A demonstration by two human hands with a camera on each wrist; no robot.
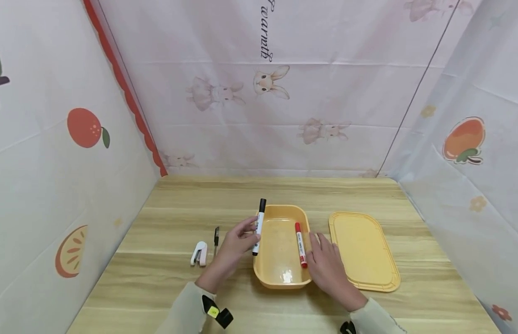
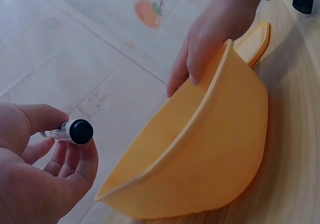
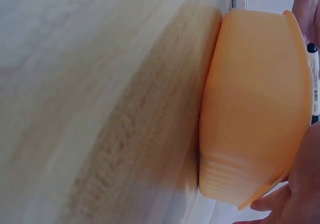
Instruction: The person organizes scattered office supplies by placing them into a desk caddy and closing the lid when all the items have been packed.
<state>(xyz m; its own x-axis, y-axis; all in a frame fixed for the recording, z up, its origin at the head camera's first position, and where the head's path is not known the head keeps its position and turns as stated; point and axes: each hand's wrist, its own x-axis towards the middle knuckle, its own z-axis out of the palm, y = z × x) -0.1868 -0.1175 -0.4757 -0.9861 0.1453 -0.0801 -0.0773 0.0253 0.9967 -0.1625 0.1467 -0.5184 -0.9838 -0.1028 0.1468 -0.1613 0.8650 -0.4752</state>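
Observation:
My left hand (image 1: pixel 240 241) pinches a white marker with a black cap (image 1: pixel 259 226) between thumb and fingers, its cap pointing away from me. The marker stands over the left rim of a yellow plastic box (image 1: pixel 280 281); in the left wrist view its black end (image 2: pixel 81 131) faces the camera. My right hand (image 1: pixel 326 264) holds the box's right rim, thumb at the inner side and fingers (image 3: pixel 270 200) along the outside. Inside the box a red-capped marker (image 1: pixel 301 246) lies close to the right wall, beside that hand.
Right of the box lies its flat yellow lid (image 1: pixel 365 250). A small white stapler (image 1: pixel 199 253) and a black pen (image 1: pixel 216 236) are on the wooden table (image 1: pixel 192 195) to the left. Printed cloth walls (image 1: pixel 225 148) enclose the back and both sides.

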